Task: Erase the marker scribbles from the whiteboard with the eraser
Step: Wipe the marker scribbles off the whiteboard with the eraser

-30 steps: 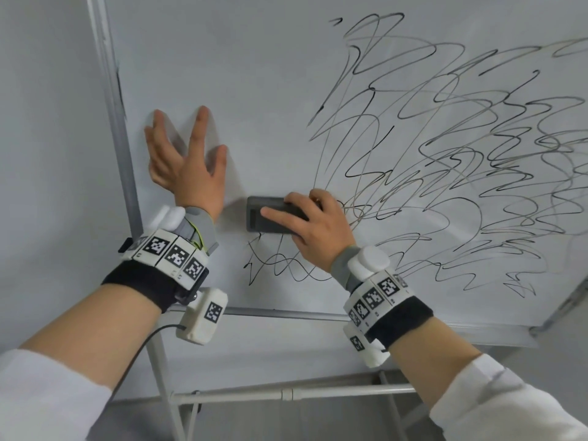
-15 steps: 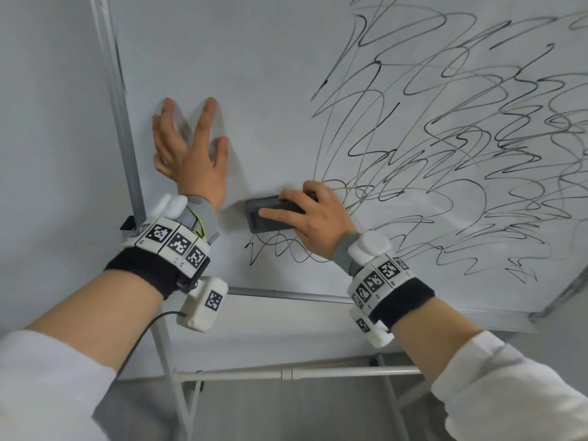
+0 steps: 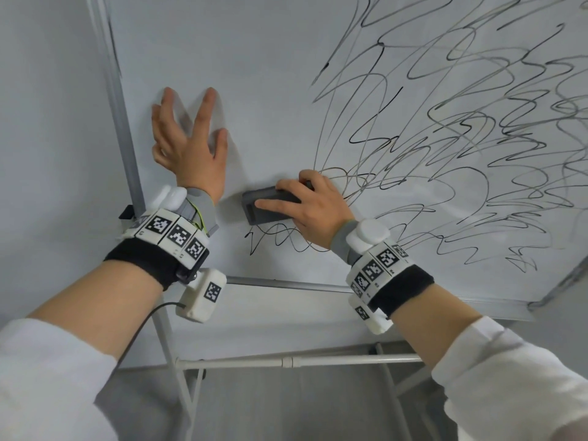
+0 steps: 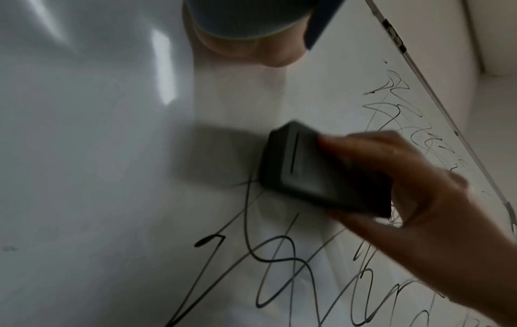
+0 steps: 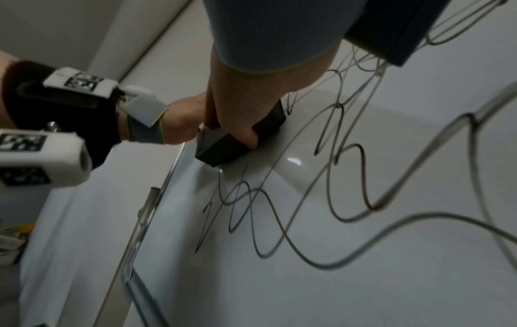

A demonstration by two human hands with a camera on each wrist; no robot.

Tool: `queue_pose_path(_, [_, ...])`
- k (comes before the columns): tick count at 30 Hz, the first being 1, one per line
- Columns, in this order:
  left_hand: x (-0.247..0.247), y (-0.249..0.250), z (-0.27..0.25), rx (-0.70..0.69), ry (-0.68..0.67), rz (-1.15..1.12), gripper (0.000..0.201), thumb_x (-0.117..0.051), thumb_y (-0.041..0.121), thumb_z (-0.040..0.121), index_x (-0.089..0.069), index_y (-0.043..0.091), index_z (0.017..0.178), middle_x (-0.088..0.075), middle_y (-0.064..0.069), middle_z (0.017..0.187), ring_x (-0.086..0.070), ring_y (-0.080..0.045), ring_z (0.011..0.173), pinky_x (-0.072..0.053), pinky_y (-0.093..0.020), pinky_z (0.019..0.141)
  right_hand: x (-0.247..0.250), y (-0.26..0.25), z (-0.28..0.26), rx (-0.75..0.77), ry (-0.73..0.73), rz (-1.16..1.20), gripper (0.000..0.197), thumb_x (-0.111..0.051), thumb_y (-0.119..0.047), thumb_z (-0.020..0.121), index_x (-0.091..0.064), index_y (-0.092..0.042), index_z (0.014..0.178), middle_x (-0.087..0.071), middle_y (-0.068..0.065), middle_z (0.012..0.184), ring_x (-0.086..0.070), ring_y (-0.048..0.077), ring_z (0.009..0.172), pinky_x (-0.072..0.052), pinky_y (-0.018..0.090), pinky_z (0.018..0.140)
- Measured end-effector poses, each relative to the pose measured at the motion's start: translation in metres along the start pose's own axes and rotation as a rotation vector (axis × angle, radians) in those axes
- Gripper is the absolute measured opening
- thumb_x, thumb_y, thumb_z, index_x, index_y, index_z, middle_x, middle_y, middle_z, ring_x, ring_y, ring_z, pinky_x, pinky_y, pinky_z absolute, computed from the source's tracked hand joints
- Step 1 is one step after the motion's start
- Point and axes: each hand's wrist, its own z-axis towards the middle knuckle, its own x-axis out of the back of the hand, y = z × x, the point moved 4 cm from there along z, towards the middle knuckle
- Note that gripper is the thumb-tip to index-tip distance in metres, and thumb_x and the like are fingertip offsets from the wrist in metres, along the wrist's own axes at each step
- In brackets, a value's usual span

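Dark grey block eraser (image 3: 269,206): flat against my whiteboard (image 3: 254,74), at the left edge of black marker scribbles (image 3: 445,154).

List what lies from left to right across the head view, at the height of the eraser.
Whiteboard frame's left edge → left hand → eraser → right hand → marker scribbles.

White sleeves (image 3: 47,370), black wristbands (image 3: 140,265) with checkered marker tags (image 3: 176,233), white camera boxes (image 3: 202,296).
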Motion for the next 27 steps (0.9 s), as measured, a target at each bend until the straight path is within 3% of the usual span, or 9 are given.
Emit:
queue_pose_path(2, [0.0, -0.001, -0.001, -0.004, 0.002, 0.003, 0.049, -0.045, 0.027, 0.092, -0.035, 0.045, 0.136, -0.013, -0.007, 0.153, -0.006, -0.029, 0.141, -0.011, -0.051, 0.106, 0.0, 0.002, 0.004, -0.017, 0.009, 0.004, 0.062, -0.053, 0.002, 0.07, -0.062, -0.034, 0.12, -0.054, 0.001, 0.115, -0.037, 0.029, 0.094, -0.043, 0.038, 0.07])
queue_pose_path(5, [0.001, -0.001, 0.002, -0.002, -0.003, -0.009, 0.051, -0.043, 0.018, 0.093, -0.036, 0.046, 0.136, -0.013, -0.005, 0.153, -0.006, -0.027, 0.141, -0.011, -0.051, 0.106, -0.009, -0.001, -0.009, 0.005, -0.012, 0.013, 0.061, -0.06, 0.002, 0.066, -0.065, -0.033, 0.116, -0.052, -0.001, 0.114, -0.037, 0.029, 0.094, -0.044, 0.038, 0.072])
queue_pose_path(7, [0.002, -0.002, 0.003, -0.002, -0.015, -0.009, 0.053, -0.042, 0.015, 0.092, -0.037, 0.045, 0.135, -0.015, -0.003, 0.153, -0.009, -0.026, 0.141, -0.012, -0.051, 0.105, -0.013, -0.004, -0.018, 0.027, -0.063, 0.018, 0.057, -0.055, -0.002, 0.069, -0.065, -0.033, 0.115, -0.048, -0.002, 0.115, -0.038, 0.029, 0.094, -0.043, 0.038, 0.073])
queue_pose_path(9, [0.003, -0.003, 0.004, -0.008, -0.017, -0.001, 0.053, -0.042, 0.015, 0.092, -0.037, 0.045, 0.135, -0.016, -0.003, 0.152, -0.01, -0.027, 0.14, -0.013, -0.051, 0.105, -0.01, -0.004, -0.014, 0.022, -0.083, 0.023, 0.054, -0.049, -0.006, 0.071, -0.065, -0.034, 0.115, -0.051, -0.002, 0.114, -0.037, 0.028, 0.094, -0.043, 0.037, 0.073])
queue_pose_path(12, [0.002, -0.005, 0.004, -0.012, -0.011, 0.003, 0.053, -0.044, 0.016, 0.092, -0.037, 0.045, 0.135, -0.016, -0.003, 0.152, -0.01, -0.027, 0.14, -0.014, -0.051, 0.105, 0.0, -0.002, 0.008, -0.01, -0.046, 0.007, 0.057, -0.057, -0.007, 0.068, -0.064, -0.032, 0.119, -0.062, 0.005, 0.109, -0.036, 0.028, 0.091, -0.043, 0.037, 0.071])
queue_pose_path(18, [0.001, -0.009, 0.005, -0.03, -0.023, 0.028, 0.051, -0.046, 0.02, 0.091, -0.037, 0.046, 0.134, -0.018, -0.003, 0.152, -0.013, -0.028, 0.139, -0.016, -0.052, 0.103, -0.009, -0.004, -0.001, 0.029, -0.048, 0.004, 0.061, -0.07, -0.008, 0.061, -0.064, -0.032, 0.117, -0.062, 0.005, 0.11, -0.037, 0.028, 0.093, -0.043, 0.038, 0.073])
queue_pose_path(24, [-0.003, -0.011, 0.004, -0.029, -0.017, 0.028, 0.051, -0.046, 0.02, 0.091, -0.037, 0.046, 0.134, -0.019, -0.003, 0.151, -0.014, -0.027, 0.138, -0.017, -0.051, 0.103, -0.003, 0.007, 0.009, -0.065, -0.041, 0.009, 0.059, -0.054, -0.012, 0.068, -0.055, -0.035, 0.123, -0.052, 0.001, 0.115, -0.036, 0.029, 0.095, -0.039, 0.039, 0.075])
queue_pose_path(27, [-0.003, -0.011, 0.004, -0.037, -0.014, 0.027, 0.051, -0.046, 0.02, 0.091, -0.037, 0.046, 0.134, -0.019, -0.003, 0.151, -0.014, -0.027, 0.138, -0.017, -0.051, 0.103, -0.009, 0.003, 0.004, -0.025, -0.05, 0.01, 0.058, -0.06, -0.011, 0.064, -0.063, -0.033, 0.117, -0.057, 0.002, 0.112, -0.037, 0.028, 0.095, -0.036, 0.037, 0.074])
